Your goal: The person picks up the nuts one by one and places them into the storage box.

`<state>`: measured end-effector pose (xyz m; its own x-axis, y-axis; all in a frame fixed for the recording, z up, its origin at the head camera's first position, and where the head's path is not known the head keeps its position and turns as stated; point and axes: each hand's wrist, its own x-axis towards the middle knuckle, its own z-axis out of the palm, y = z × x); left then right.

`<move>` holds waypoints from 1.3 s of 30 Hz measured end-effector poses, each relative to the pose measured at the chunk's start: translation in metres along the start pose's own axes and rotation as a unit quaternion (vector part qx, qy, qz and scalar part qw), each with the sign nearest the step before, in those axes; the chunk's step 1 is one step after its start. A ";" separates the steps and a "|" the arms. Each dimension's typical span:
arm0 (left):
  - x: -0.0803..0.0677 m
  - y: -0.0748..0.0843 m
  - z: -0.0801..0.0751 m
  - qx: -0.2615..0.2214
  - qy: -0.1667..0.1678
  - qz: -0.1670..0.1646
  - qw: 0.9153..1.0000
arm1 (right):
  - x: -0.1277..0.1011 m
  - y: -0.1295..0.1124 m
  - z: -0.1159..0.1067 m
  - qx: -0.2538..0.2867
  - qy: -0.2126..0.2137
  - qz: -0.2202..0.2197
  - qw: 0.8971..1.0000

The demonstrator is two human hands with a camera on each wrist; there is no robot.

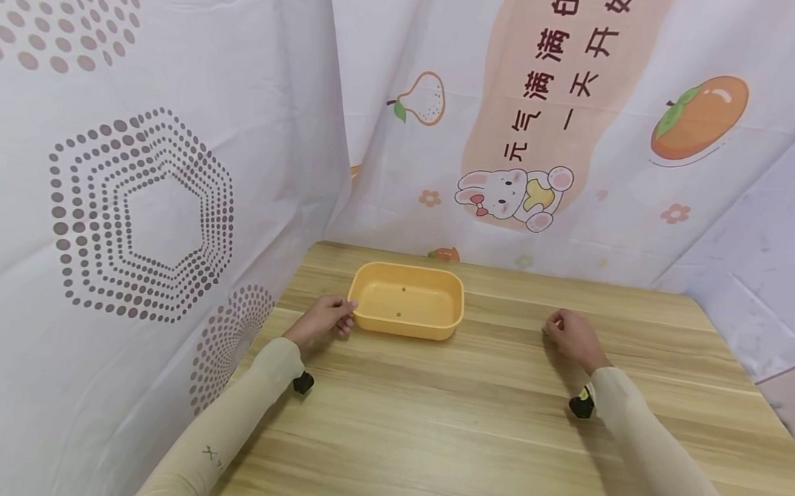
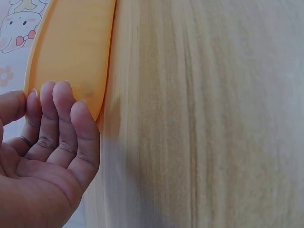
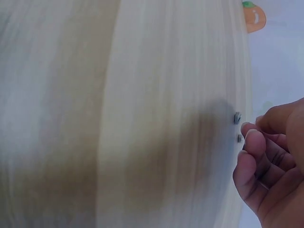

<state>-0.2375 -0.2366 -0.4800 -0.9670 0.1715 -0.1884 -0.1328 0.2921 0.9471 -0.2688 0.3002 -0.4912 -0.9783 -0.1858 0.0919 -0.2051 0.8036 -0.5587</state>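
Left hand (image 1: 324,320) at the left end of the orange tray (image 1: 408,300), fingers (image 2: 59,102) curled with their tips against the tray's rim; thumb on the rim's far side, so apparently pinching the edge. Tray upright on the wooden worktop (image 1: 470,421), toward the back left, near the hanging printed cloth (image 1: 576,123). Two small dark specks on the tray's inner floor, too small to identify.

Right hand (image 1: 570,335) well apart from the tray, resting on the worktop at the right, fingers loosely curled with the tips drawn together. Two small grey screws (image 3: 237,127) on the worktop just at those fingertips (image 3: 251,135); touching or only very close, cannot tell. Nothing plainly gripped in that hand.

Pale long sleeves (image 1: 244,411) on both forearms, a small black camera mount (image 1: 303,382) under each wrist. Dotted hexagon-patterned cloth (image 1: 139,214) along the left side of the worktop.
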 end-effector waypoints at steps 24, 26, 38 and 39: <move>-0.003 0.002 0.001 0.002 0.001 0.002 1.000 | 0.001 0.020 0.002 -0.004 -0.019 0.006 1.000; -0.003 0.002 0.001 0.001 0.000 0.003 1.000 | 0.001 0.020 0.002 -0.007 -0.018 0.006 1.000; 0.000 0.000 0.000 0.000 -0.002 -0.002 1.000 | 0.001 0.017 -0.004 -0.008 -0.056 0.040 0.998; 0.000 0.001 0.000 0.000 -0.004 -0.003 1.000 | 0.001 0.017 -0.005 -0.010 -0.058 0.040 0.997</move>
<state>-0.2376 -0.2362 -0.4792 -0.9644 0.1781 -0.1954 -0.1377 0.2926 0.9463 -0.2738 0.3162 -0.4967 -0.9817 -0.1837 -0.0494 -0.1278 0.8294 -0.5439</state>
